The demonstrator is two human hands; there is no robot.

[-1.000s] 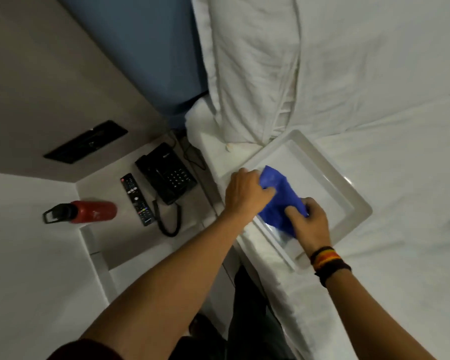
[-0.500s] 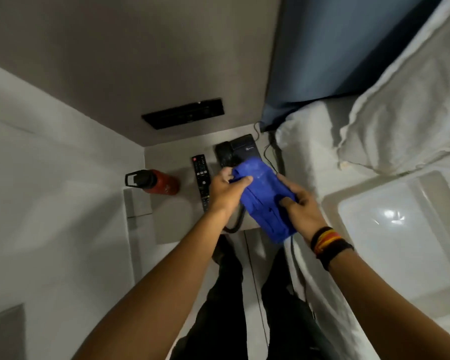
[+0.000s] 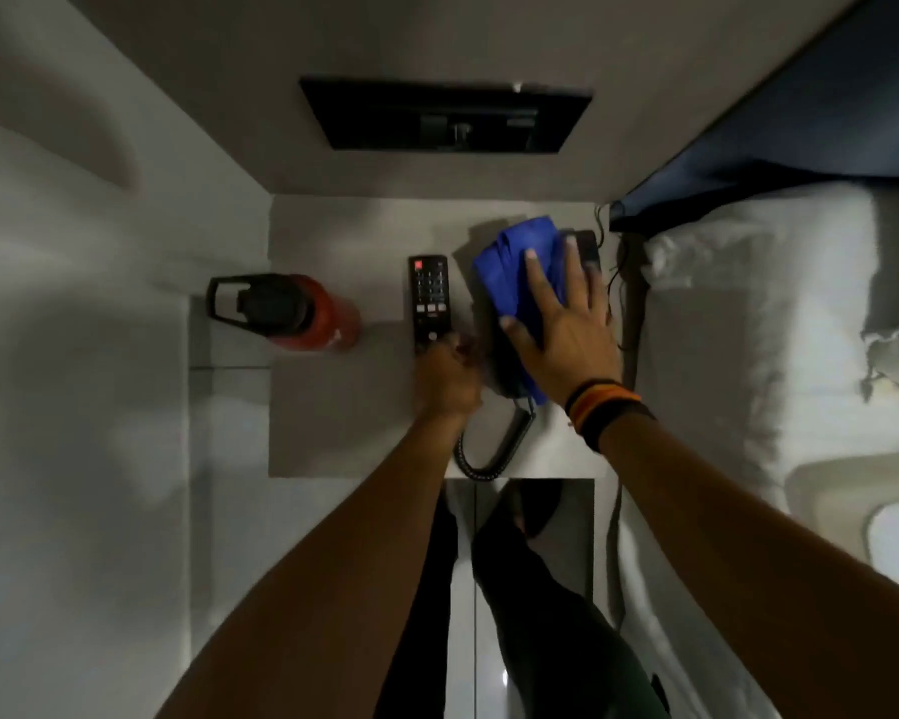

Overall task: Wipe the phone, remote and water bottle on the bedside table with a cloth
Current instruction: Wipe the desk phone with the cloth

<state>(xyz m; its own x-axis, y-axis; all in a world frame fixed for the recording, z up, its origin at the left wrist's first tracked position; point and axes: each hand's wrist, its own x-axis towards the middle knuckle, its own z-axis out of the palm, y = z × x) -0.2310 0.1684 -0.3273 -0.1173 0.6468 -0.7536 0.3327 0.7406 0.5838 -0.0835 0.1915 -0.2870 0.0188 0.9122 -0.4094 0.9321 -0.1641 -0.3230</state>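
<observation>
Low in the middle of the frame, the curly cord (image 3: 494, 448) of the phone (image 3: 585, 246) loops near the front edge of the bedside table (image 3: 333, 422). If the wiping hand pushes too hard, the phone could slide, and the cord could drag it off the edge.

A little higher, the left hand (image 3: 447, 378) is curled shut at the near left corner of the phone, just beside the bottom end of the remote (image 3: 429, 301). It looks like it is holding the phone still, but the hand is dark there and I cannot tell for sure what the fingers touch. That hand could bump the remote and knock it crooked.

Right of it, the right hand (image 3: 567, 334) lies flat with its fingers (image 3: 535, 272) spread wide. They press the blue cloth (image 3: 520, 267) down on top of the phone. The cloth sits under the palm and fingers and sticks out past the fingertips toward the top of the frame. Only a dark bit of phone peeks out at the cloth's right side. The bunched cloth could slip out from under the flat hand, because nothing pinches it.

Further left, the red water bottle (image 3: 307, 313) lies on its side, well apart from both hands. It could roll if the table gets jolted.
</observation>
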